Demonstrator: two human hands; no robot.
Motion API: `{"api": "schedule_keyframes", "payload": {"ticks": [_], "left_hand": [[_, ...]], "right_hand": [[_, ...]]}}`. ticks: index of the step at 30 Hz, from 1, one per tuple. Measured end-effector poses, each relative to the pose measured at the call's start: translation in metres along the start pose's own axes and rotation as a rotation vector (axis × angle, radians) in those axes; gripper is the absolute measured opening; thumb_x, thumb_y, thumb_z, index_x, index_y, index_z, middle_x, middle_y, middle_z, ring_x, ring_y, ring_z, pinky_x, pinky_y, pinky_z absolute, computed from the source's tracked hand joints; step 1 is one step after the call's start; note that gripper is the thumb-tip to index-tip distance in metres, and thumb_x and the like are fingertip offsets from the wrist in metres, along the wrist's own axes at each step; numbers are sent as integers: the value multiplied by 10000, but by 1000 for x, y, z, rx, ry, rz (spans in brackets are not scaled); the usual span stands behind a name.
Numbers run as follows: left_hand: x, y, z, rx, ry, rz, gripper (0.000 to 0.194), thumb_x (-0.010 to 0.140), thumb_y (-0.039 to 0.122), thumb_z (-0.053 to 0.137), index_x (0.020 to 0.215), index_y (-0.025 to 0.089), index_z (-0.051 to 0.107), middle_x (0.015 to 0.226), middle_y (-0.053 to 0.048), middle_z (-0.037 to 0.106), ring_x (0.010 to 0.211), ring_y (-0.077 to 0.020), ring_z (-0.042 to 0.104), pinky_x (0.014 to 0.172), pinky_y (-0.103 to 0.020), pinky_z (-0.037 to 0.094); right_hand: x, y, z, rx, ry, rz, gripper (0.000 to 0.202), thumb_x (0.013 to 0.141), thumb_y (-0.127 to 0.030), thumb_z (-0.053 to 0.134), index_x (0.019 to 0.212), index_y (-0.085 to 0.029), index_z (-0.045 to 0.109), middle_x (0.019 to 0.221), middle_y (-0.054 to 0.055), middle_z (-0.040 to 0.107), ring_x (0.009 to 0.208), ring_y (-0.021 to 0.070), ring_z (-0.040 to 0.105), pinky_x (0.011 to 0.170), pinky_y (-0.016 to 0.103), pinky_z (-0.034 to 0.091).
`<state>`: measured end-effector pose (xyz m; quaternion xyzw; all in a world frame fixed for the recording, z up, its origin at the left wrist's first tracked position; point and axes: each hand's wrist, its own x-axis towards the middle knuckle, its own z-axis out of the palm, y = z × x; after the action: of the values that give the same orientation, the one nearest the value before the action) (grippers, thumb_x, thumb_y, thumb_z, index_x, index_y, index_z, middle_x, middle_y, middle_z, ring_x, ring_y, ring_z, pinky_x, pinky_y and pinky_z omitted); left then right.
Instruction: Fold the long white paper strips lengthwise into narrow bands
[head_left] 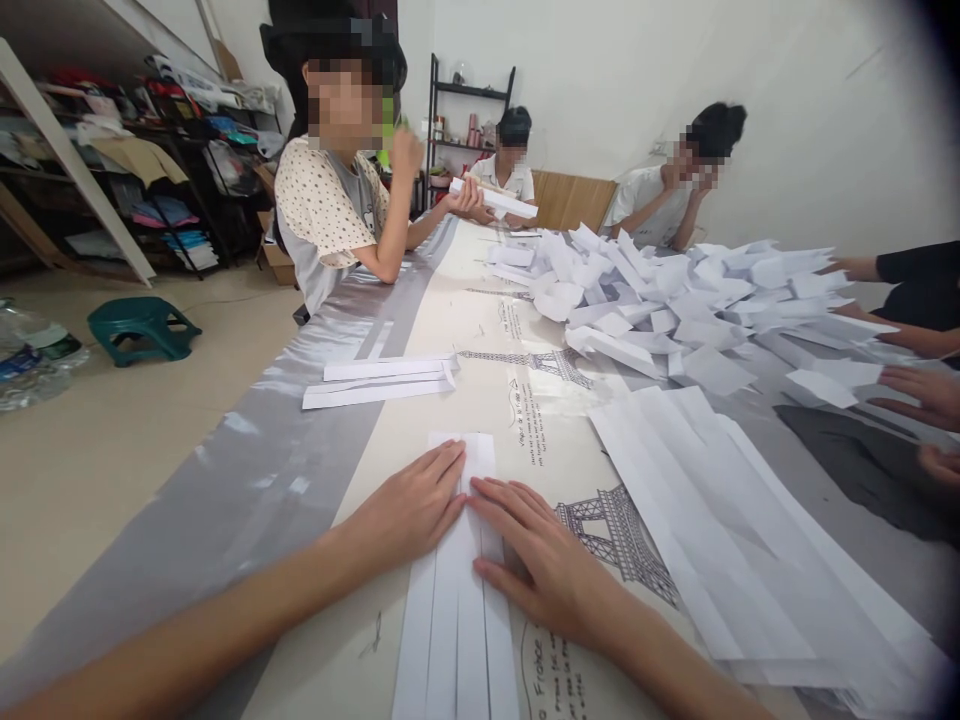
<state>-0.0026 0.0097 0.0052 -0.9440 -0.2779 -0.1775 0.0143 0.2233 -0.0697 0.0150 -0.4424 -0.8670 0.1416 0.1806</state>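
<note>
A long sheet of white paper (459,610) with lengthwise fold lines lies in front of me on the table. My left hand (420,500) rests on its left side near the far end, fingers stretched out and pointing away. On the right side of the same paper my right hand (536,555) lies with its fingers extended and apart. Both hands touch the paper without gripping it. Just beyond my left hand are two folded white paper strips (382,380). To my right, a stack of white sheets (735,540) with creases lies at an angle.
A large heap of folded white paper pieces (675,300) covers the table's far right. The printed tablecloth (322,620) shows tower drawings. One person (330,190) holds a folded paper (495,198); others sit farther back. Hands (922,395) reach in from the right. A green stool (142,330) stands left.
</note>
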Motion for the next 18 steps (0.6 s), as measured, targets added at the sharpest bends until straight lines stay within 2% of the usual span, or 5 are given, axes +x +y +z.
{"api": "schedule_keyframes", "payload": {"ticks": [6, 10, 13, 16, 18], "left_hand": [[4, -10, 2, 80, -46, 28, 474, 1101, 293, 314, 1428, -4, 484, 1484, -236, 525, 1408, -314, 495, 1165, -447, 431], [6, -32, 0, 79, -60, -39, 485, 1101, 327, 311, 1442, 23, 475, 1502, -216, 515, 1408, -297, 497, 1156, -427, 441], [6, -46, -4, 67, -86, -103, 505, 1104, 343, 294, 1454, 17, 458, 1522, -217, 491, 1405, -290, 498, 1153, -419, 443], [5, -52, -4, 52, -88, -126, 521, 1106, 359, 279, 1460, 16, 449, 1539, -216, 471, 1399, -287, 503, 1150, -417, 447], [4, -52, -2, 42, -69, -135, 514, 1107, 371, 277, 1469, 47, 444, 1542, -201, 473, 1398, -279, 504, 1155, -418, 444]], "right_hand": [[-2, -1, -6, 18, 25, 19, 536, 1004, -312, 597, 1507, -213, 441, 1625, 119, 382, 1490, 308, 360, 1173, 537, 427], [-7, -17, -19, 23, -84, -158, 271, 1022, -298, 600, 1282, -230, 633, 1453, 82, 583, 1315, 261, 559, 1076, 435, 519], [-9, -31, -22, 31, -158, -281, 195, 1041, -326, 582, 1161, -202, 674, 1276, 67, 687, 1141, 223, 646, 1021, 378, 543], [-10, -39, -18, 0, -138, -346, 268, 1029, -401, 606, 1121, -158, 673, 1223, 93, 702, 1096, 229, 654, 978, 370, 561], [-10, -40, -13, -41, -77, -381, 235, 1035, -355, 605, 1083, -136, 677, 1189, 99, 711, 1079, 224, 660, 956, 361, 568]]}}
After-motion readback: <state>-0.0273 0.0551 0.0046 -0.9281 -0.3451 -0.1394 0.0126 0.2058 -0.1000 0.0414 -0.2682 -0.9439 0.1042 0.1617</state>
